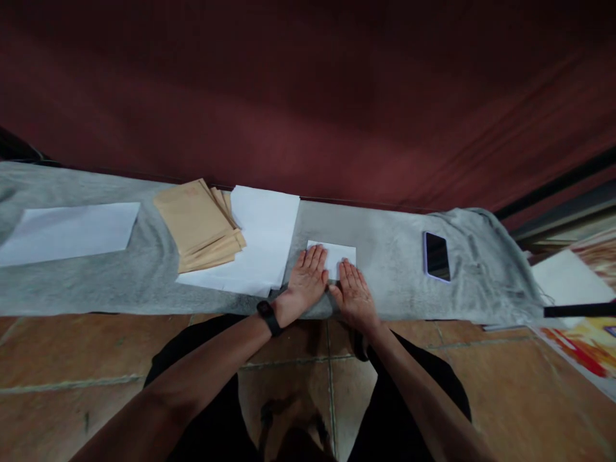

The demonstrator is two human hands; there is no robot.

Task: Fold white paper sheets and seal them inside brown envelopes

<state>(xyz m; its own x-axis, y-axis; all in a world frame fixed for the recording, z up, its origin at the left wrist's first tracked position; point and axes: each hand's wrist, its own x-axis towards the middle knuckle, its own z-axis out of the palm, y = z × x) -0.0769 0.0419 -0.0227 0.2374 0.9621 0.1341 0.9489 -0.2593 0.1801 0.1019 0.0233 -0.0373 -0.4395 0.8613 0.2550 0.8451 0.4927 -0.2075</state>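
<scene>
A small folded white paper (333,256) lies on the grey cloth in front of me. My left hand (309,276) rests flat on its left side, fingers stretched out. On its right side lies my right hand (355,295), also flat with fingers extended. Part of the paper is hidden under both hands. Left of my left hand are larger white sheets (269,237), and a fanned stack of brown envelopes (195,218) sits partly over them.
The grey cloth (385,256) covers a long, narrow surface. A phone (437,256) lies to the right, and another white sheet (77,231) at the far left. A dark red wall-like surface (308,128) rises behind. Printed papers (577,346) are at the lower right.
</scene>
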